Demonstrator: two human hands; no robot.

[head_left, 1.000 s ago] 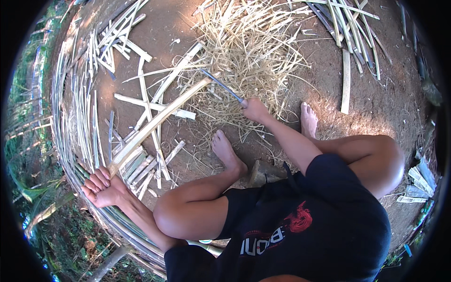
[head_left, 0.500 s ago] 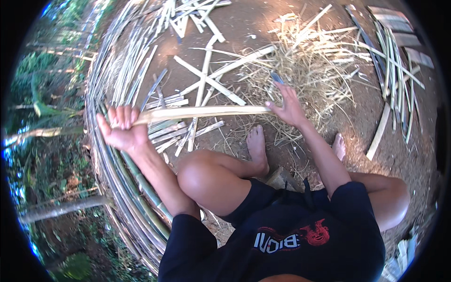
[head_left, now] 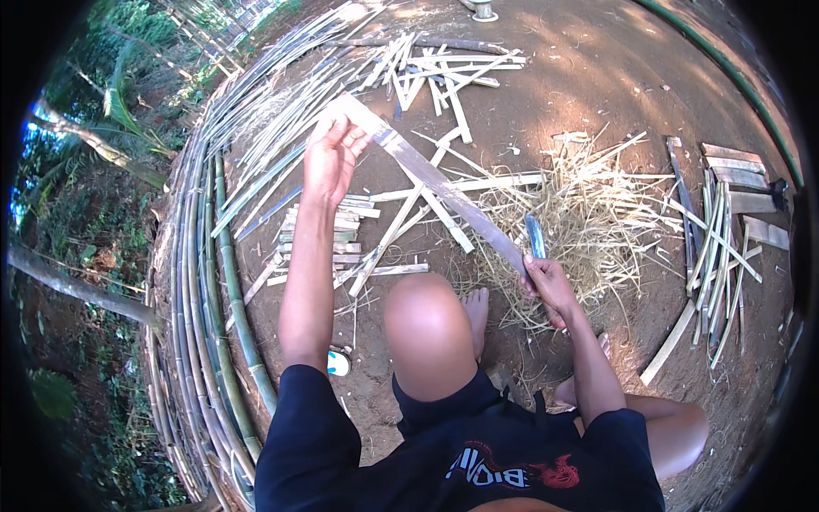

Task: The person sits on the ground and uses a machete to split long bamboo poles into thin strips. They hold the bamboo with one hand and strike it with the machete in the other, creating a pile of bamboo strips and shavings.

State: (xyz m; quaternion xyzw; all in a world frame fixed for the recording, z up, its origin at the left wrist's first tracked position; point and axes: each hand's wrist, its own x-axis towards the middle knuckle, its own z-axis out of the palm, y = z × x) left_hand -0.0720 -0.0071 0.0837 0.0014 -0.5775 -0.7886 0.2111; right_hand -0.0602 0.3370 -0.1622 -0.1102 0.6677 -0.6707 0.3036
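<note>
We look down on bare brown earth (head_left: 597, 77) strewn with split bamboo strips (head_left: 256, 145) and dry shavings (head_left: 597, 213); our left hand (head_left: 328, 158), at eleven o'clock, has its fingers curled around the far end of a long bamboo slat (head_left: 435, 183). The slat slants down toward four o'clock; our right hand (head_left: 546, 286) grips its near end together with a blue-bladed knife (head_left: 535, 236), fingers closed.

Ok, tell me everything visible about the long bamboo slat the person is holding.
The slat is a long, flat, pale strip, apparently split bamboo, greyish on its upper face. It runs diagonally from upper left to lower right, raised above the dirt ground and the scattered strips. The left hand holds its far end; the right hand, which also holds a knife, meets its near end. It looks straight and unbroken.
</note>
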